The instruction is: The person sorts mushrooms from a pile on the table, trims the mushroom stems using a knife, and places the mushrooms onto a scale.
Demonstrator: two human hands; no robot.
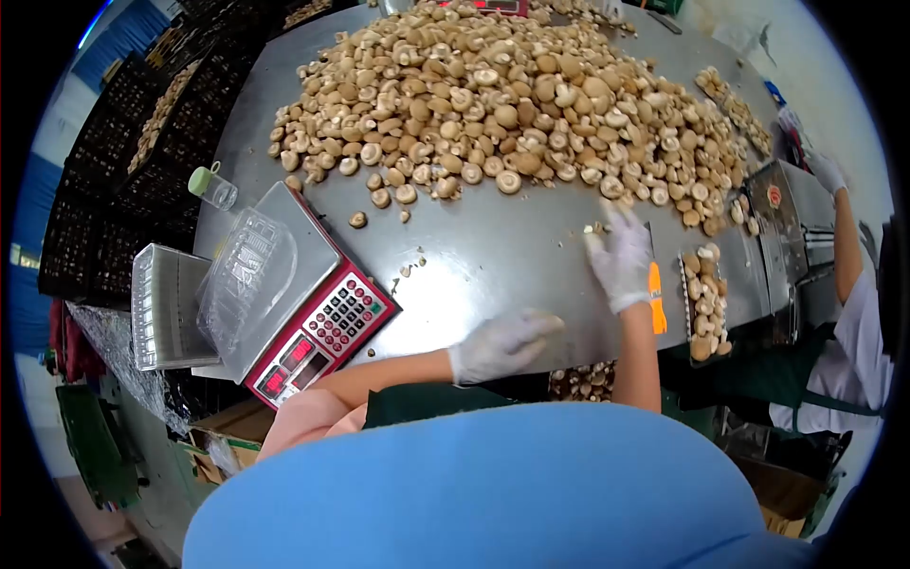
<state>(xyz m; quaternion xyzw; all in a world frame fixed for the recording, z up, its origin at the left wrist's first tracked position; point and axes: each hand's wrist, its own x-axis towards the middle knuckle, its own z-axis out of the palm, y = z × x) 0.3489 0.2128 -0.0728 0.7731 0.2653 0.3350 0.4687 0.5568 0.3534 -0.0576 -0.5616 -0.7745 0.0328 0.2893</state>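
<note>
My left hand (507, 347), in a white glove, is stretched to the right low over the steel table (464, 248), near its front edge. Its fingers look extended, somewhat blurred, with nothing visible in them. My right hand (622, 254), also gloved, reaches to the front edge of a large heap of brown mushrooms (502, 114). Thumb and fingers stand apart, fingertips close to the nearest caps. Beside that wrist lies a flat orange object (656, 299). Just right of it is a clear tray filled with mushrooms (704, 327).
A red scale (327, 327) bears a clear plastic tray (248, 270). Left of it stand stacked clear trays (171, 308) and a green-capped bottle (220, 193). Black crates (114, 180) rise at the far left. A co-worker's gloved hand (828, 174) is beside a metal machine (791, 213).
</note>
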